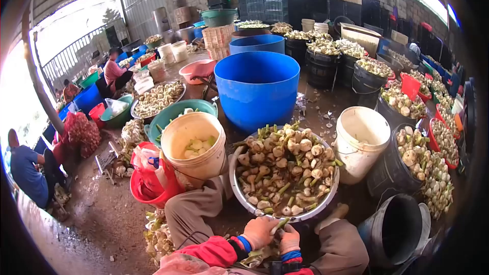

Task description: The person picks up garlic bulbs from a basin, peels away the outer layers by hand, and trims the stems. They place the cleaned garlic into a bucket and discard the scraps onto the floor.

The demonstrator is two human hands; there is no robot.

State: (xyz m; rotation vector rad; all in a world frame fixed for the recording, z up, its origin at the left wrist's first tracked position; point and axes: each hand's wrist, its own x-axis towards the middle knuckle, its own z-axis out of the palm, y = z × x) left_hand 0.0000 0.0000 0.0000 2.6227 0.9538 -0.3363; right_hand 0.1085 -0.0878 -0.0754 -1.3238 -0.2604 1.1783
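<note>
Low in the view, my left hand [259,231] is closed around a green garlic stem [279,225], just in front of a wide metal basin. Close beside it on the right, my right hand [289,239] has its fingers bent at the same stem; what lies inside them is too small to make out. The metal basin [333,193] holds garlic bulbs [285,165] with stems. Pale peelings [257,258] lie below my hands, between my legs.
A white bucket [196,168] with peeled pieces stands left of the basin, beside a red container [153,173]. An empty white bucket [360,142] stands right. Behind is a large blue tub [257,91]. Other people sit at the left, one in blue [29,173], another in pink [114,71].
</note>
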